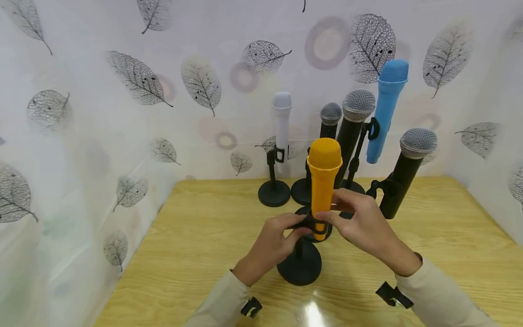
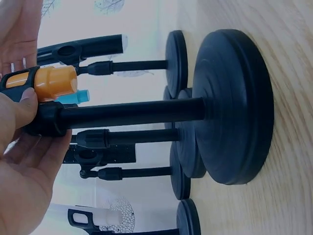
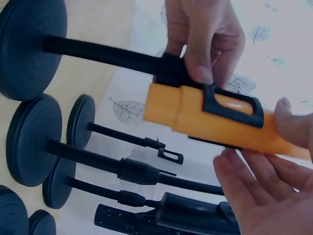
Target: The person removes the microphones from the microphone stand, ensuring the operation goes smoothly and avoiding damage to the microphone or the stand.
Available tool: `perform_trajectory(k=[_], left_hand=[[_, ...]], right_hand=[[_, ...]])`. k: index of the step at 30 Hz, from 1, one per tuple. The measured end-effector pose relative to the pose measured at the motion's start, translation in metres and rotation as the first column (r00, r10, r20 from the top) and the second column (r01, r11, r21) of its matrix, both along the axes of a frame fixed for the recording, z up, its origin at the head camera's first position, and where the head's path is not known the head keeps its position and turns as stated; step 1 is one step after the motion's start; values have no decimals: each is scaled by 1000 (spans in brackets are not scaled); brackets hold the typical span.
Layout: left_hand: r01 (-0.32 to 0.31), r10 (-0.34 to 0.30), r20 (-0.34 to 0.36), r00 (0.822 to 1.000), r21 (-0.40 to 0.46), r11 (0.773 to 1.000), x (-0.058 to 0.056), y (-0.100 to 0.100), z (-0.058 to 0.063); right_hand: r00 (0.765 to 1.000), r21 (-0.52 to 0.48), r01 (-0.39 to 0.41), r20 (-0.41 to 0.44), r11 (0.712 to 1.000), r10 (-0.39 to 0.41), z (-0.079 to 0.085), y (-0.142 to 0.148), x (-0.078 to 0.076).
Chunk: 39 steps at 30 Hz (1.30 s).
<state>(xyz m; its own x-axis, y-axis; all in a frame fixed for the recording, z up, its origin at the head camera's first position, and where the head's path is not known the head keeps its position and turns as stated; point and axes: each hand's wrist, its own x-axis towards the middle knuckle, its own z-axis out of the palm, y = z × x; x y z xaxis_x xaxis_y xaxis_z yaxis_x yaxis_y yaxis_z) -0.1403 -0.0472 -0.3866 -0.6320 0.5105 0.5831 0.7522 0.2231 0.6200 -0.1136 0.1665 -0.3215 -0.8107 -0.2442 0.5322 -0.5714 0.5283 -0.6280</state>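
Above worktop: left hand pinches clip joint; right hand, fingers curled, grips orange microphone. Probably light, stiff, smooth; best held mid-body.

Over there on the counter, a white microphone and tilted blue microphone rise before leaf-printed sheeting.
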Motion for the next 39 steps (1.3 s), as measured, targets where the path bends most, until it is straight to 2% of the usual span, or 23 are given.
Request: perform_trajectory(k=[4,7,9,12,18,23,28,32,36,39], left_hand=[[-25,22,77,997,28,999,4,-1,-3],[-35,26,116,993,74,997,5,0,-5],[-35,22,120,993,105,994,4,2,-6],[-26,16,78,997,124,992,1,5,-7],[-9,9,-1,1000,97,995,-2,6,-4],[3,-2,-8,1000,82,997,-2,4,-1],[-4,3,15,1000,99,995,0,2,-1],[-10,1,69,998,119,993,3,1,-5],[-20,5,99,995,158,987,4,3,-7],[-27,13,85,996,174,984,4,5,-8]], right_hand=[[996,-24,-33,82,999,35,-7,2,2],[997,-57,-47,55,997,50,-13,2,3],[999,-82,-43,27,996,45,-15,2,3],[1000,-95,-23,-9,995,22,-16,1,3],[999,-66,21,-48,998,-25,-11,-2,2],[999,-46,18,-48,999,-20,-2,-1,1],[1000,-35,-12,20,999,12,4,0,0],[997,-60,-33,68,998,37,-3,1,2],[997,-102,-50,58,994,56,-13,2,2],[999,-123,-38,24,992,41,-16,1,2]])
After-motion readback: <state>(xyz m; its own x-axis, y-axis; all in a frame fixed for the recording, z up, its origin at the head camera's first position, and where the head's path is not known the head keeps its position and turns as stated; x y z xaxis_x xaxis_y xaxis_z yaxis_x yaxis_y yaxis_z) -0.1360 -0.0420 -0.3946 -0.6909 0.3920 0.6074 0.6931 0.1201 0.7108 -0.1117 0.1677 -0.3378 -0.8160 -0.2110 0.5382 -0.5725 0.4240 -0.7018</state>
